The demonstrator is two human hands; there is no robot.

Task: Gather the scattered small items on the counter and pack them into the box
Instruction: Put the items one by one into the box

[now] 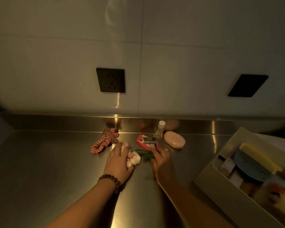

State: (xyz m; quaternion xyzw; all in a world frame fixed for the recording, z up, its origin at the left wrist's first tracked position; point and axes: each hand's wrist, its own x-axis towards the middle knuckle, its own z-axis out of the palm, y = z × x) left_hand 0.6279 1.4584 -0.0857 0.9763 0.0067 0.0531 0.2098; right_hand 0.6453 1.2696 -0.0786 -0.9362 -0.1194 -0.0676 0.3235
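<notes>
On the steel counter (pixel 48 170) my left hand (pixel 118 162), with a bead bracelet on the wrist, lies over a small white and pink soft toy (pixel 134 159), fingers curled around it. My right hand (pixel 161 161) closes on a small dark green item (pixel 146 156). Just beyond lie a red and white small packet (pixel 146 142), a pink oval soap (pixel 174 139), a small clear bottle with a white cap (pixel 160 129) and a red checked scrunchie with a brown bear (pixel 104 141). The open box (pixel 209 163) stands at the right, holding several items.
A steel upstand runs along the back of the counter below a tiled wall with two black sockets (pixel 110 80) (pixel 248 85). The box holds a blue ridged dish (pixel 252 167) and a yellow piece (pixel 260 155) among other things.
</notes>
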